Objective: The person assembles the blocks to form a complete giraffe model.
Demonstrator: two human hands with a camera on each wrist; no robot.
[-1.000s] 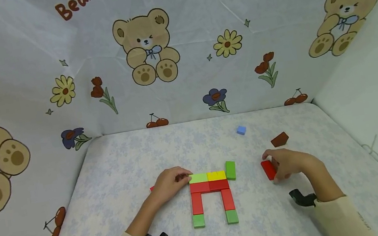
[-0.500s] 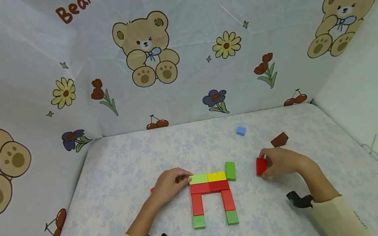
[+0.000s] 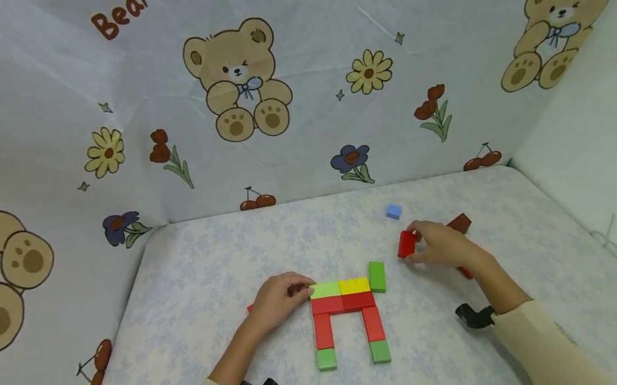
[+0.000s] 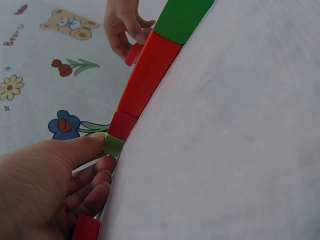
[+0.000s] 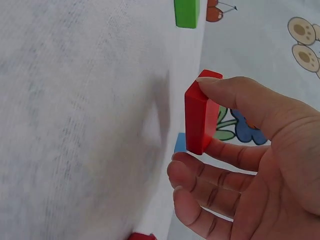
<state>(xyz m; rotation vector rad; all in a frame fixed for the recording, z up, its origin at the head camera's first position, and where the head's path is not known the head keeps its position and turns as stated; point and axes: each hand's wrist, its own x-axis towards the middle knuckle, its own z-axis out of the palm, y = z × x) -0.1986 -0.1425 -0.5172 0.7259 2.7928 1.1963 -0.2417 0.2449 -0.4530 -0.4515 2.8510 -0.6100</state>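
Note:
My right hand pinches a red rectangular block between thumb and fingers. In the right wrist view the block is raised, its shadow falling on the table. At the centre lies a flat figure of blocks: a light green block and a yellow block on top, red blocks below, and two legs ending in green blocks. A green block stands at its upper right corner. My left hand holds the light green block's left end, thumb tip on it in the left wrist view.
A small blue block lies toward the back. Beside my right hand is a brown block, partly covered. Another red piece shows under the right wrist. A red block lies near my left fingers. A printed bear cloth rises behind the table.
My right hand has carried the red block left and toward the back, uncovering a red piece beneath the wrist and partly covering the brown block. My left hand has stayed in place.

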